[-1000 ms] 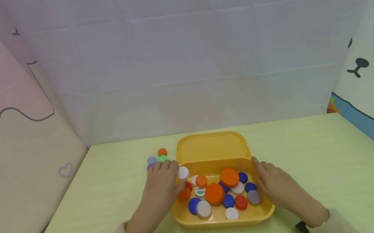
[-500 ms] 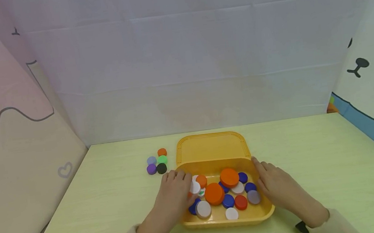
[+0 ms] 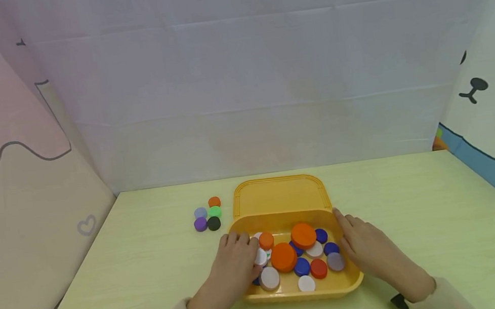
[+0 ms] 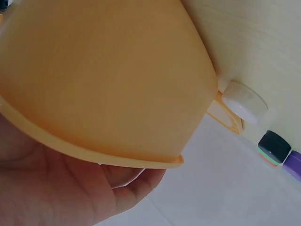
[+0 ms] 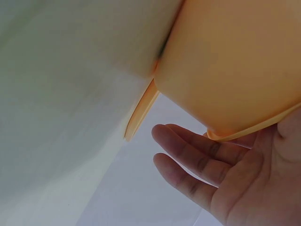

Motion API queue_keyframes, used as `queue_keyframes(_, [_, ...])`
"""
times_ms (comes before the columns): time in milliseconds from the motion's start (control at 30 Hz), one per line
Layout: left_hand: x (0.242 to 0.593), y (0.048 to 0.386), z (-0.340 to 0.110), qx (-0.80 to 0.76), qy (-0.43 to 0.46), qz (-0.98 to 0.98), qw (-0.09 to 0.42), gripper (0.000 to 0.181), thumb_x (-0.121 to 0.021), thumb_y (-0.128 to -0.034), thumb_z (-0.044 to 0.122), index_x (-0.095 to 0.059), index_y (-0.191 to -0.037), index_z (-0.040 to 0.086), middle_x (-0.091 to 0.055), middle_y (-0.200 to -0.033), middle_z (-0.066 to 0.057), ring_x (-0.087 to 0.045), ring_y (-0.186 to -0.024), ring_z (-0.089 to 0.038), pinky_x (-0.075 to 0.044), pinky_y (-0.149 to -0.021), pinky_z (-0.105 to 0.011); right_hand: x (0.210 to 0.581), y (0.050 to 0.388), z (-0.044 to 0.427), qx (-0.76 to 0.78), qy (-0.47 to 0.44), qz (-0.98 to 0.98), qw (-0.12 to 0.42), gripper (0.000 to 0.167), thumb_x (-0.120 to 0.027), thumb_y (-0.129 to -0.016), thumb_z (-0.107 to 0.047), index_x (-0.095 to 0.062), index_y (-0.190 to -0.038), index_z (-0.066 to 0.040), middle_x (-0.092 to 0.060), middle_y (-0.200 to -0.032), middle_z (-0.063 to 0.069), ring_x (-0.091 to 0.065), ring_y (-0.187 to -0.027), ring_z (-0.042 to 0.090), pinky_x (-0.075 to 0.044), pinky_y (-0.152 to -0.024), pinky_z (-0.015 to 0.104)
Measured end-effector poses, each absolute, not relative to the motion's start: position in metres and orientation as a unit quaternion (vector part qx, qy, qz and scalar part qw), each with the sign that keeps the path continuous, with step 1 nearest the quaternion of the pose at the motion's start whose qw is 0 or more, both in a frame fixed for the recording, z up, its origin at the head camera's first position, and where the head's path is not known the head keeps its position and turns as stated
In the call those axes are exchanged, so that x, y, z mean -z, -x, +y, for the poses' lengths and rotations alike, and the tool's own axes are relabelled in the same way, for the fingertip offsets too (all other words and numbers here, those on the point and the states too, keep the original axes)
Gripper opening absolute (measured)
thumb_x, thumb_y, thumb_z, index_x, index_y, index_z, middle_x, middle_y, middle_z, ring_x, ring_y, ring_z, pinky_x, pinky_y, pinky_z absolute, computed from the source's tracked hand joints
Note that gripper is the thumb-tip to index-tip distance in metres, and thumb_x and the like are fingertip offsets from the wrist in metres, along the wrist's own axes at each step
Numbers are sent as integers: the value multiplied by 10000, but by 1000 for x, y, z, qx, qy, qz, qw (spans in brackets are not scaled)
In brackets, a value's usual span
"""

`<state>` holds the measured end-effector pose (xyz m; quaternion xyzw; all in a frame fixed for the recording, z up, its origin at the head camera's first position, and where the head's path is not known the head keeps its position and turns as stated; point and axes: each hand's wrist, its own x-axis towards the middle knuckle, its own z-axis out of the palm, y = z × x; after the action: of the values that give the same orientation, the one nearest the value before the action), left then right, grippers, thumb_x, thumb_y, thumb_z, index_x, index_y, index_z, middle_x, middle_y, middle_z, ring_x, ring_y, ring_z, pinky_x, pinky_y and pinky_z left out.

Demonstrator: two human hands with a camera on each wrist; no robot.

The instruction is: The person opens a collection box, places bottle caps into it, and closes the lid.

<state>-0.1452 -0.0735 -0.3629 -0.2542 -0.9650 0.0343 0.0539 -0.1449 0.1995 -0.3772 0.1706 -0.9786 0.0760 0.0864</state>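
A yellow plastic box (image 3: 309, 294) full of loose bottle caps stands on the table, with orange, blue, red, grey and white caps inside. Over its left side, my left hand (image 3: 234, 260) pinches a white bottle cap (image 3: 261, 257) between thumb and fingers. From below, in the left wrist view, the left hand (image 4: 70, 188) reaches over the rim and mostly hides that cap. At the right rim, my right hand (image 3: 370, 245) rests on the box, its fingers fairly straight along the outside, as the right wrist view shows the same hand (image 5: 225, 172).
A yellow lid (image 3: 281, 195) lies behind the box. Left of it sit several small caps in a cluster, including a black cap (image 3: 214, 223) and a purple cap (image 3: 200, 224). Another white cap (image 4: 244, 101) lies on the table beside the box.
My left hand has moved right and toward me with the white cap, from the box's back left corner to over its left side. The right hand has stayed in place.
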Motion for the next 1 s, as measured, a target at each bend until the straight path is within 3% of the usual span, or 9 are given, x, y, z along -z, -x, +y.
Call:
queue_keyframes(300, [364, 145, -75, -22, 257, -964, 57, 393, -722, -748, 375, -616, -1020, 111, -574, -855, -32, -463, -829, -210, -394, -807, -370, 378, 145, 200, -75, -172, -978, 92, 518, -531, -867, -130, -387, -1326, 60, -580, -1005, 145, -527, -760, 203, -501, -747, 395])
queue_keyframes(633, [354, 150, -84, 48, 239, -959, 141, 223, -670, -810, 287, -616, -934, 110, -587, -868, -28, -502, -857, -236, -405, -782, -365, 378, 144, 200, -77, -175, -977, 93, 519, -535, -868, -129, -387, -1327, 65, -583, -1041, 158, -555, -805, 227, -504, -769, 410])
queue_keyframes(1000, [343, 166, -105, 59, 173, -966, 183, 187, -656, -826, 214, -608, -972, 108, -605, -874, -40, -493, -810, -239, -419, -759, -374, 377, 144, 201, -71, -176, -977, 92, 517, -529, -871, -132, -386, -1327, 66, -576, -996, 140, -520, -744, 200, -504, -751, 397])
